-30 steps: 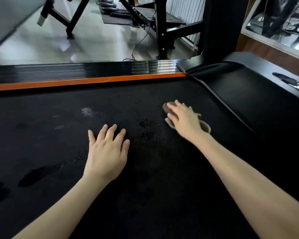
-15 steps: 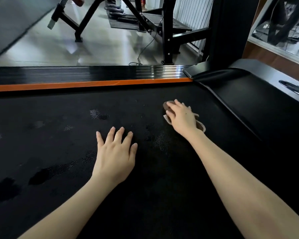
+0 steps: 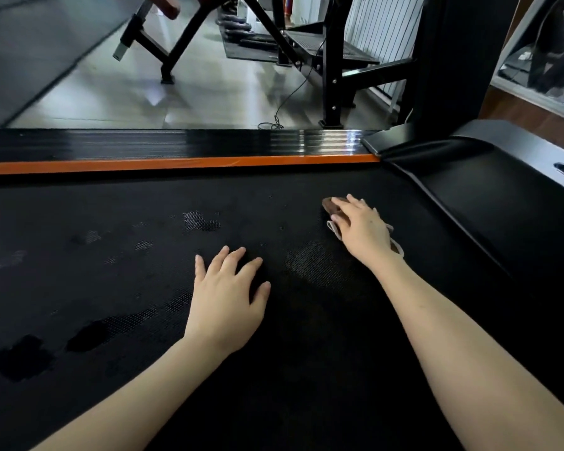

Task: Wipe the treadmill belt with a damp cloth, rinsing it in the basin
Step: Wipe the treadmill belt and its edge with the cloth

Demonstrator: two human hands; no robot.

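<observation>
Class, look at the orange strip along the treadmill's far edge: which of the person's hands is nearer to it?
Right. The right hand, pressing the cloth, lies closer below the orange strip; the left hand rests flat farther back.

- We see the black treadmill belt [image 3: 306, 369], bounded at its far edge by an orange strip [image 3: 176, 164].
- A brown cloth [image 3: 331, 205] lies toward the belt's far right corner, pressed under the flat right hand [image 3: 360, 229].
- The left hand [image 3: 225, 297] rests flat near the middle.
- We note wet patches [image 3: 201, 221] across the left half.
</observation>
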